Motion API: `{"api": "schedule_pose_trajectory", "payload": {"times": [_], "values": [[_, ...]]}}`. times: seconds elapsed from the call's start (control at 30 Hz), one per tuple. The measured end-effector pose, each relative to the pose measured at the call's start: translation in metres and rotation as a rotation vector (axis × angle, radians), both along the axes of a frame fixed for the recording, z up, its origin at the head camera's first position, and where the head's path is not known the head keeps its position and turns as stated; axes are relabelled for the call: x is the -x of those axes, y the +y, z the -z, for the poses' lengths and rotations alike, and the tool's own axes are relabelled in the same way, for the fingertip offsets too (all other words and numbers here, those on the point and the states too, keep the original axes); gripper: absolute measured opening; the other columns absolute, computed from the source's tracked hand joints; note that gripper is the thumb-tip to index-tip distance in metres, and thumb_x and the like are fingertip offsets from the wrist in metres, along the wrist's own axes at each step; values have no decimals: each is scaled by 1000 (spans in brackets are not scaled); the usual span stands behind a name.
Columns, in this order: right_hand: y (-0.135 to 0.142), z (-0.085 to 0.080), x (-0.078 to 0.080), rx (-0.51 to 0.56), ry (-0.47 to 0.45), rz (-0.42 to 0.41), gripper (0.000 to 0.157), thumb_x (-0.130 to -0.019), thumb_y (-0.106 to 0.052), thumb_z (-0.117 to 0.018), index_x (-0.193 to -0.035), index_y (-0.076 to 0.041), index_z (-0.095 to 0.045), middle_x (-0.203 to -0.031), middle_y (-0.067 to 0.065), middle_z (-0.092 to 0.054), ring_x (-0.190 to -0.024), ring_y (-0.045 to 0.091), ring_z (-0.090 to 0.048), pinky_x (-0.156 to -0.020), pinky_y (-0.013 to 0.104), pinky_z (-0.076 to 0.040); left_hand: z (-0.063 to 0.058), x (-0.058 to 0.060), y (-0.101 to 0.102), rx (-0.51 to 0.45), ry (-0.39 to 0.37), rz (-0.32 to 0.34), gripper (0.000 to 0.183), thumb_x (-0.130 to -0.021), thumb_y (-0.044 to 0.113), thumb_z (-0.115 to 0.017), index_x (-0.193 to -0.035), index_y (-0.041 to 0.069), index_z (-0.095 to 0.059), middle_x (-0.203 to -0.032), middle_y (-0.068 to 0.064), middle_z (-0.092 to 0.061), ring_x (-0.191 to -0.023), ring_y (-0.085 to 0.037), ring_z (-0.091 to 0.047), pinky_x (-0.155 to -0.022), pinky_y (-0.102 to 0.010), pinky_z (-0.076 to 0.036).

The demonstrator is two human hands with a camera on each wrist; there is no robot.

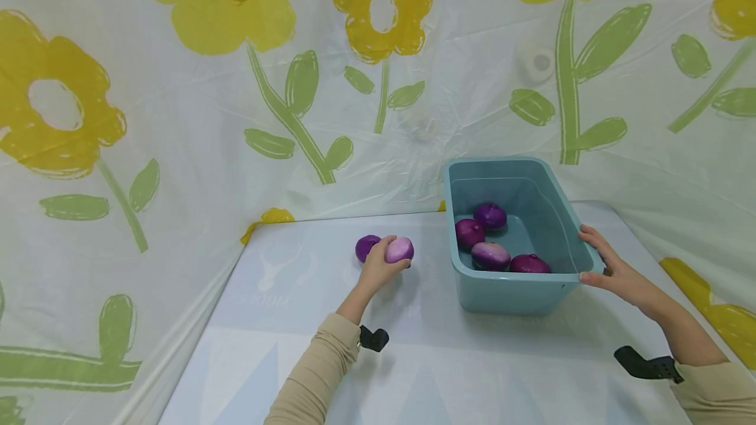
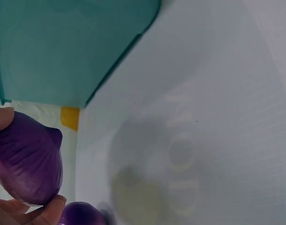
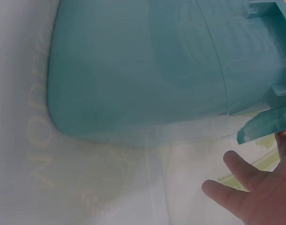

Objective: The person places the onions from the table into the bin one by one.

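My left hand (image 1: 378, 271) grips a purple onion (image 1: 399, 250) between thumb and fingers, raised over the table to the left of the bin. In the left wrist view the held onion (image 2: 30, 159) shows its ribbed, dark purple skin and pointed end. Just behind the hand lies another purple onion (image 1: 367, 248) on the table. My right hand (image 1: 626, 281) rests at the right front corner of a blue-green plastic bin (image 1: 502, 294), its fingers spread along the rim. The right wrist view shows two fingers (image 3: 245, 171) stretched out below the rim.
Inside the bin, several purple onions (image 1: 490, 256) sit toward its left and front. The bin stands on a pale printed tabletop (image 1: 413, 359). Behind the table hangs a white curtain (image 1: 449, 84) with yellow flowers.
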State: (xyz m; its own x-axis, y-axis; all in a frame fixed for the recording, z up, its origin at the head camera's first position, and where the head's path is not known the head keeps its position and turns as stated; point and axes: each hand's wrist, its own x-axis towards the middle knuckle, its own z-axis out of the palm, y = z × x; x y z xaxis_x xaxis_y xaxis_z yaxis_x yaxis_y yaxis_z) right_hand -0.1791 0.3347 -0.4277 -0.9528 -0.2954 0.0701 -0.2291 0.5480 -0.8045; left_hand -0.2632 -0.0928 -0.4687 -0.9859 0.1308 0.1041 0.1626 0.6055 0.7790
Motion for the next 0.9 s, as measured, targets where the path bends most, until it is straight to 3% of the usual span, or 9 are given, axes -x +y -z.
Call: {"api": "schedule_pose_trajectory", "payload": {"times": [0.17,0.47,0.73,0.9], "values": [[0,0,0,-3,3,-1,82,-89,-20,-50,-147,-23,7,-152,1,20,-122,58,-9,-84,75,-22,-11,6,1,10,7,-19,62,-76,28,-72,-130,11,-46,-127,-15,-51,-112,-30,-51,-90,-49,-43],[-1,-1,0,-8,5,2,81,-90,-20,-50,-147,-22,7,-151,-6,20,-121,57,-10,-84,75,-23,-37,13,4,-43,16,-18,59,-79,28,-69,-131,13,-45,-129,-13,-49,-113,-28,-50,-90,-47,-43],[-1,-1,0,-6,-2,8,82,-89,-21,-51,-147,-22,7,-151,5,21,-122,58,-8,-83,75,-21,-60,19,11,-55,54,-11,57,-80,30,-67,-130,14,-46,-124,-12,-53,-109,-26,-52,-89,-43,-44],[-1,-1,-1,-4,-1,7,82,-89,-20,-51,-147,-22,7,-151,-4,21,-122,58,-8,-83,75,-21,-73,24,14,-34,48,-7,61,-80,33,-66,-134,15,-43,-125,-13,-52,-109,-27,-52,-88,-44,-44]]}}
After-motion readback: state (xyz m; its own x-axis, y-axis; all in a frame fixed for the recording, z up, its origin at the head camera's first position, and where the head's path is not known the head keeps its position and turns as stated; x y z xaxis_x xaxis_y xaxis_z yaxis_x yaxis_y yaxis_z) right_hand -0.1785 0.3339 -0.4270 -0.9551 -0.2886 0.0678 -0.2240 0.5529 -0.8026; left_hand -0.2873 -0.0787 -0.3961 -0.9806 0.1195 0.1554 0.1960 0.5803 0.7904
